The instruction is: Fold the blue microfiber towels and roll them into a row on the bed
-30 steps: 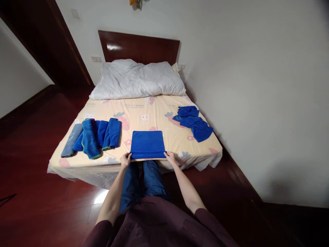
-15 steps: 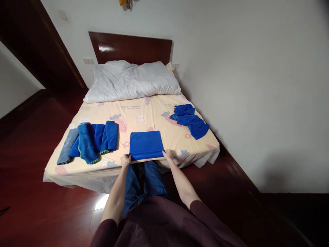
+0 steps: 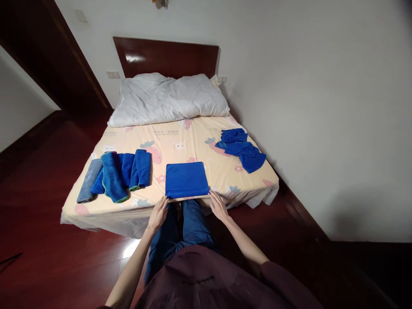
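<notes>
A blue towel [image 3: 187, 178] lies folded into a flat rectangle at the bed's near edge, with a narrow fold along its near side. My left hand [image 3: 159, 212] is at its near left corner, fingers stretched out and fingertips at the cloth's edge. At the near right corner, my right hand [image 3: 218, 205] has its fingers extended, the tips at or just beside the towel. Neither hand grips the cloth. To the left lie several rolled or folded towels, among them a grey-blue one [image 3: 89, 180], a green-edged blue one [image 3: 114, 178] and a plain blue one [image 3: 141, 167].
Crumpled blue cloths [image 3: 243, 148] lie on the right of the bed, near the wall. A white quilt [image 3: 170, 98] is bunched below the brown headboard [image 3: 170, 58]. The patterned bedsheet [image 3: 180, 133] hangs over the bed's near edge. My legs stand against that edge.
Both hands have let go of the towel's near corners and drawn back slightly towards me, fingers now straightened. The near fold lies flat. The view has shifted a little.
</notes>
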Demonstrator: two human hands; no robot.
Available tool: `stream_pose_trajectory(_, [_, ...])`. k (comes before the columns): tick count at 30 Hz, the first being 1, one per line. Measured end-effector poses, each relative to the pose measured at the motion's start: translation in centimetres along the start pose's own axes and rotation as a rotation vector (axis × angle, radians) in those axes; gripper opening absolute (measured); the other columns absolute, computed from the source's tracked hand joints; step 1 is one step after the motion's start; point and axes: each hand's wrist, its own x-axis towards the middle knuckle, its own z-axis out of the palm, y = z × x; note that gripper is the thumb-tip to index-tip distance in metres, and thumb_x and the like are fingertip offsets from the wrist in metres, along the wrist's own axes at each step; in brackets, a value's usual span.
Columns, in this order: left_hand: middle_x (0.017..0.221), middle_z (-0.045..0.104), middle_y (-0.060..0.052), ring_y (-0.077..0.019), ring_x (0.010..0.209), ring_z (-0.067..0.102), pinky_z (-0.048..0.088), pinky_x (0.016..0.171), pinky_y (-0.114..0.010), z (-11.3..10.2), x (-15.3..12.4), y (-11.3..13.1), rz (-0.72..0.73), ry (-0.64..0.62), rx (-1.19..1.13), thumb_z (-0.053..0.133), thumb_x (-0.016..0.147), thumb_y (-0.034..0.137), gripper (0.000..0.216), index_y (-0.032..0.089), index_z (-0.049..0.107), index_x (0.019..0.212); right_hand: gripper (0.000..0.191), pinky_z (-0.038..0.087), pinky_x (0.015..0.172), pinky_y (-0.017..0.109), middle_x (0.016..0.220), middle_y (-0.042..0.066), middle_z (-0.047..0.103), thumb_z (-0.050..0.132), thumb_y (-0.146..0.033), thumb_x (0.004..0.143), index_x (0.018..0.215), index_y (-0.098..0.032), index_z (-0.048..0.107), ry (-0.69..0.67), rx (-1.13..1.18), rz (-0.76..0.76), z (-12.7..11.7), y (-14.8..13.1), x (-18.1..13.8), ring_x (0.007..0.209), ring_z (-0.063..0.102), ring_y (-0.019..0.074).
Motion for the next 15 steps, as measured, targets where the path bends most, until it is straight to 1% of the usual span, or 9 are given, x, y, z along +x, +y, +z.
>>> stream_pose_trajectory(2, [0.159, 0.038, -0.012, -0.0249, 0.150, 0.029, 0.031, 0.121, -0.044, 0.5, 2.1, 0.7, -0.008, -0.044, 0.042, 0.036, 0.096, 0.021, 0.054, 0.013, 0.041, 0.150, 0.053, 0.028, 0.121, 0.044, 0.160, 0.007, 0.038, 0.037, -0.022, 0.099, 0.152, -0.021, 0.041, -0.086, -0.039, -0.057, 0.7, -0.5, 1.5, 0.150, 0.030, 0.0215])
stream_pose_trajectory(3, [0.159, 0.038, -0.013, -0.0268, 0.150, 0.029, 0.031, 0.121, -0.045, 0.8, 3.2, 1.0, -0.041, -0.063, 0.074, 0.038, 0.096, 0.022, 0.054, 0.011, 0.043, 0.149, 0.054, 0.025, 0.123, 0.045, 0.161, 0.007, 0.035, 0.039, -0.023, 0.099, 0.153, -0.020, 0.040, -0.126, -0.063, -0.064, 1.1, -0.7, 2.4, 0.151, 0.027, 0.0216])
stream_pose_trajectory(5, [0.157, 0.039, -0.017, -0.0318, 0.148, 0.032, 0.031, 0.119, -0.049, 1.2, 5.1, 1.4, -0.145, -0.095, 0.149, 0.041, 0.094, 0.023, 0.055, 0.008, 0.046, 0.146, 0.057, 0.022, 0.123, 0.046, 0.162, 0.008, 0.033, 0.043, -0.025, 0.098, 0.153, -0.018, 0.039, -0.212, -0.118, -0.024, 1.9, -0.8, 4.2, 0.151, 0.026, 0.0231])
stream_pose_trajectory(7, [0.155, 0.041, -0.020, -0.0349, 0.145, 0.036, 0.032, 0.116, -0.053, 1.5, 6.2, 1.3, -0.229, -0.126, 0.211, 0.044, 0.091, 0.021, 0.056, 0.007, 0.047, 0.146, 0.059, 0.023, 0.122, 0.047, 0.161, 0.009, 0.034, 0.047, -0.025, 0.095, 0.153, -0.017, 0.040, -0.293, -0.169, 0.048, 2.6, -0.7, 5.7, 0.150, 0.029, 0.0245])
stream_pose_trajectory(8, [0.155, 0.042, -0.020, -0.0353, 0.144, 0.038, 0.033, 0.115, -0.054, 1.5, 6.6, 1.2, -0.247, -0.143, 0.232, 0.044, 0.090, 0.019, 0.057, 0.007, 0.047, 0.146, 0.059, 0.024, 0.122, 0.047, 0.160, 0.010, 0.035, 0.048, -0.024, 0.094, 0.153, -0.017, 0.040, -0.321, -0.188, 0.080, 2.8, -0.5, 6.3, 0.150, 0.030, 0.0246])
stream_pose_trajectory(10, [0.153, 0.043, -0.021, -0.0354, 0.141, 0.041, 0.035, 0.113, -0.053, 1.5, 7.0, 0.9, -0.243, -0.176, 0.261, 0.045, 0.088, 0.016, 0.059, 0.006, 0.046, 0.146, 0.059, 0.025, 0.121, 0.045, 0.159, 0.010, 0.037, 0.049, -0.022, 0.093, 0.152, -0.016, 0.042, -0.349, -0.206, 0.118, 3.2, -0.2, 7.1, 0.148, 0.032, 0.0241])
stream_pose_trajectory(12, [0.152, 0.044, -0.024, -0.0368, 0.138, 0.043, 0.038, 0.109, -0.053, 1.4, 7.4, 0.8, -0.243, -0.206, 0.286, 0.046, 0.087, 0.017, 0.059, 0.003, 0.046, 0.145, 0.059, 0.027, 0.120, 0.042, 0.158, 0.010, 0.041, 0.050, -0.019, 0.091, 0.150, -0.015, 0.044, -0.355, -0.201, 0.134, 3.2, -0.1, 7.6, 0.147, 0.034, 0.0233])
stream_pose_trajectory(15, [0.148, 0.044, -0.029, -0.0372, 0.135, 0.045, 0.040, 0.105, -0.051, 1.6, 8.1, 1.0, -0.249, -0.254, 0.309, 0.048, 0.087, 0.014, 0.056, 0.000, 0.050, 0.141, 0.059, 0.031, 0.118, 0.036, 0.154, 0.010, 0.046, 0.050, -0.009, 0.087, 0.145, -0.015, 0.050, -0.354, -0.189, 0.175, 3.2, -0.2, 8.2, 0.144, 0.040, 0.0220])
